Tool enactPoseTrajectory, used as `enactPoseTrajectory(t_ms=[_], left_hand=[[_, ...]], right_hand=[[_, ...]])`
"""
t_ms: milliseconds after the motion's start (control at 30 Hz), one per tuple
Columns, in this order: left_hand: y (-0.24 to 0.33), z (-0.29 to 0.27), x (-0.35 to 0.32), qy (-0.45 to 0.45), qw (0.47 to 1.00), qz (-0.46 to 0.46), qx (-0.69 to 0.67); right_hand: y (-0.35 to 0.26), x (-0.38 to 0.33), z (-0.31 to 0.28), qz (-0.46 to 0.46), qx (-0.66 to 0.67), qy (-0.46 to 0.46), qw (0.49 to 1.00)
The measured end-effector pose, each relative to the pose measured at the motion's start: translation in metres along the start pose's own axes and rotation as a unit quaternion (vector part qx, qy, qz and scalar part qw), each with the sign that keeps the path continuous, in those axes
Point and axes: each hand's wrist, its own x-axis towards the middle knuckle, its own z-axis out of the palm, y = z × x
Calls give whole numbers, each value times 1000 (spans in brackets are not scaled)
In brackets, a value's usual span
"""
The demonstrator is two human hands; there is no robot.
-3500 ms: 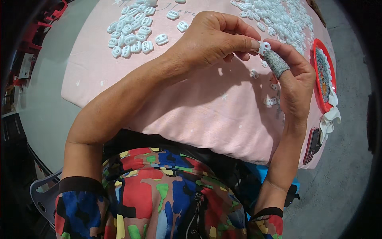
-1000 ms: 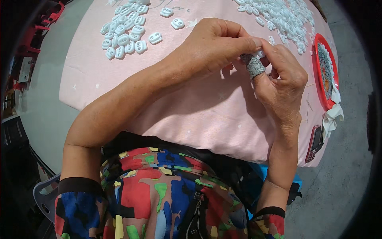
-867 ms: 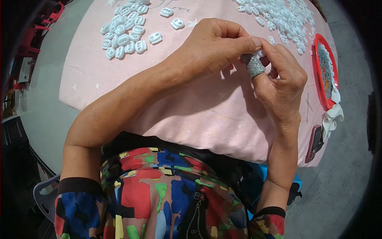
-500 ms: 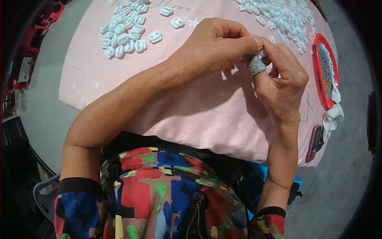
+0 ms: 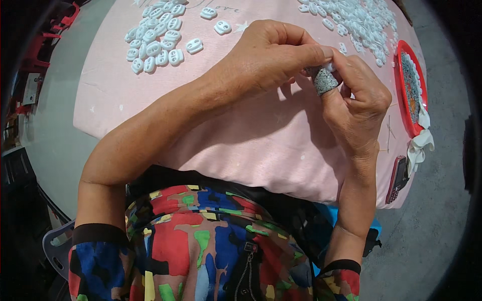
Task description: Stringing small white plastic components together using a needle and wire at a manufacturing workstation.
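Observation:
Above the pink-covered table, my left hand (image 5: 273,57) and my right hand (image 5: 359,98) meet with thumbs and fingers pinched together. Between the fingertips shows a sliver of a small white plastic piece (image 5: 329,66); most of it is hidden, and it resembles the cord locks on the table. A grey speckled wrap (image 5: 325,81) covers my right thumb. Left of my left hand lies a group of white two-holed cord locks (image 5: 155,37), with a few loose ones (image 5: 194,46) nearer to it. A bigger heap of white plastic parts (image 5: 359,25) spreads beyond my right hand.
At the table's right edge, a red tray (image 5: 400,85) holds a mass of small grey parts and some white pieces. A white cloth (image 5: 419,148) hangs beside it, near a red-and-black keypad phone (image 5: 398,180). Thin wire-like pieces (image 5: 388,133) lie on the pink tablecloth (image 5: 241,145).
Both hands stay pinched together at nearly the same place. My right wrist and thumb have turned slightly, and the view has shifted a little.

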Motion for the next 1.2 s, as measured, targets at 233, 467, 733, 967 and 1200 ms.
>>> enactPoseTrajectory(t_ms=[233,467,733,967,1200], left_hand=[[3,0,-1,6,1000,-2,9],[1,-1,-2,9,1000,1,19],[-2,-1,-2,-2,999,34,40],[-1,0,-1,2,999,23,40],[-2,-6,2,-11,999,31,30]], right_hand=[[5,1,0,-16,2,-13,1000],[5,1,1,-19,-12,-24,999],[1,1,-2,-19,-20,-23,999],[0,0,-3,-5,2,-19,1000],[3,-1,-2,-27,7,-10,1000]])
